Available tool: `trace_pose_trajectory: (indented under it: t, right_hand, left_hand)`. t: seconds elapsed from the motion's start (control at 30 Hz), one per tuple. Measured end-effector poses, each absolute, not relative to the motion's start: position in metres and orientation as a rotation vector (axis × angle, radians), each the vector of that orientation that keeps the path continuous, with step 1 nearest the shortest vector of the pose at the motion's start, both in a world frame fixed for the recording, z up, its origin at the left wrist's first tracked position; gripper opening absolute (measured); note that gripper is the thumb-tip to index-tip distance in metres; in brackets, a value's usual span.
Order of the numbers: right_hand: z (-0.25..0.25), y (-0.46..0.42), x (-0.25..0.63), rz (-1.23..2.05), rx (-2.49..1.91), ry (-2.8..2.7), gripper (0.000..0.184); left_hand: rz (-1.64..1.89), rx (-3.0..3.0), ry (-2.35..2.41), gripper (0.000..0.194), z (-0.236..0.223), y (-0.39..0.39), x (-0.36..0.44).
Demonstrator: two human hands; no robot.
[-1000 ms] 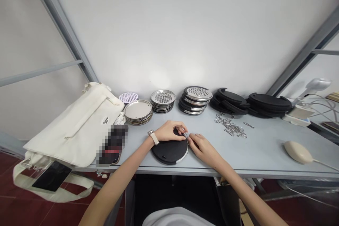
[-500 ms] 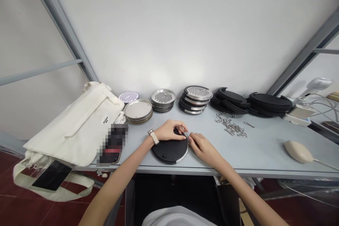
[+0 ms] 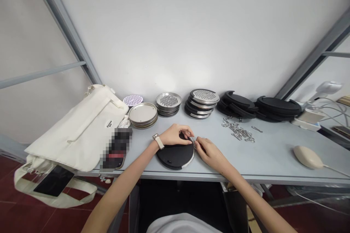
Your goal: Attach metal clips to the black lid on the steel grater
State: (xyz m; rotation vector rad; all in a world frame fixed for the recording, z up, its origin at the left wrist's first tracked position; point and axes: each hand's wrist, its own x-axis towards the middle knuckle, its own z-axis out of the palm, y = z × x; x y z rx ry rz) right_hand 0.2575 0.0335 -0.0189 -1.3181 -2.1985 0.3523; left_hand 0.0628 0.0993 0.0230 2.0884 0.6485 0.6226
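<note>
I pinched the small metal clip [image 3: 192,139] between my left hand [image 3: 176,135] and right hand [image 3: 210,150], holding it steady against the rim of the black round disc [image 3: 174,157].

We cannot make out the small silver metal piece [image 3: 192,139] half hidden by the fingers [image 3: 201,140], and the dark rectangular object [image 3: 116,149] is pixelated beyond recognition.

Bright, even light fills the scene, with a pale patch of glare on the white wall [image 3: 175,78] above the desk [image 3: 268,164]. Shadows stay soft. The wide lens bows the grey metal struts [image 3: 61,25] at the edges, and one block [image 3: 116,149] is pixelated.
</note>
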Motion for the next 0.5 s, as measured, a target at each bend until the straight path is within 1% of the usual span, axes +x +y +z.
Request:
trace_pose_trajectory:
  t: [0.5]
  right_hand:
    - [-0.0201,0.0352,0.2568,0.398,-1.315,-2.217,0.029]
  left_hand:
    - [0.630,2.133,0.667,0.022,0.0184,0.0970,0.0633]
